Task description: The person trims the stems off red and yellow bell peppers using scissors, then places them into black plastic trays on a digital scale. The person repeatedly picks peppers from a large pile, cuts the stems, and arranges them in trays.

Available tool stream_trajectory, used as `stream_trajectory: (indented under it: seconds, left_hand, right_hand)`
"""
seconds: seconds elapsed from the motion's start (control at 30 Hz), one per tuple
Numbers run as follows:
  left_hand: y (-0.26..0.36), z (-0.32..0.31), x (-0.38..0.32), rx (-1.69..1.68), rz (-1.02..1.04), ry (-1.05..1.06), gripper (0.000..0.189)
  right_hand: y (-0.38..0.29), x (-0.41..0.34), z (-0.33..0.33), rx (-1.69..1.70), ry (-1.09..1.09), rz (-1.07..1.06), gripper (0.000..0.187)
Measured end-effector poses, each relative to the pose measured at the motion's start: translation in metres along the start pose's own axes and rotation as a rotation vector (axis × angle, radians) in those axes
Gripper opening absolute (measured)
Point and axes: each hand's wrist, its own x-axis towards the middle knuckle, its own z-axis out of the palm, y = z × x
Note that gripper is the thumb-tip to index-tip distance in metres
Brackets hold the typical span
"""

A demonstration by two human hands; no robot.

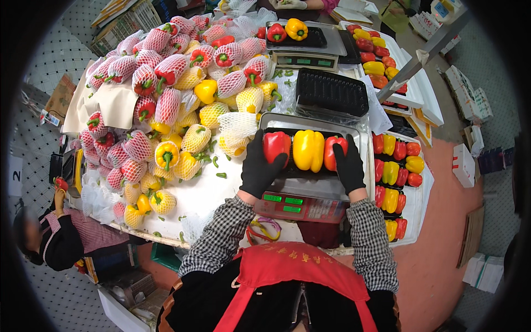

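Both my hands wear black gloves. My left hand (262, 166) curls round the red bell pepper (277, 146) at the left end of a black plastic tray (292, 169). At the tray's other end my right hand (349, 165) grips a second red bell pepper (334, 152). A yellow bell pepper (308, 151) lies between the two, untouched by my fingers. The tray rests on the steel pan (307, 189) of a digital scale (298, 206) with lit green displays. Behind it sits a stack of empty black trays (332, 92).
Net-sleeved peppers (166, 70) heap up at left, with cut green stems (221, 175) around. A white foam box (408, 224) of packed peppers stands right. A second scale (307, 60) is behind, beside a slanted metal post (423, 54). A person (70, 236) holds a pepper at lower left.
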Motion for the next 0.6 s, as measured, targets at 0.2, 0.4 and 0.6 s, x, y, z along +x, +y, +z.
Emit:
stream_trajectory:
  seconds: [0.2,0.4,0.6]
  left_hand:
    - [-0.008,0.004,-0.007,-0.102,0.062,-0.032,0.083]
    - [-0.020,-0.003,0.002,-0.283,-0.112,-0.061,0.083]
    - [-0.021,0.015,0.015,0.008,-0.035,-0.104,0.078]
  right_hand:
    - [0.004,0.002,0.001,-0.050,0.026,-0.153,0.072]
    - [0.016,0.000,-0.008,0.143,-0.038,0.171,0.075]
    - [0.009,0.000,0.010,0.106,0.130,-0.137,0.061]
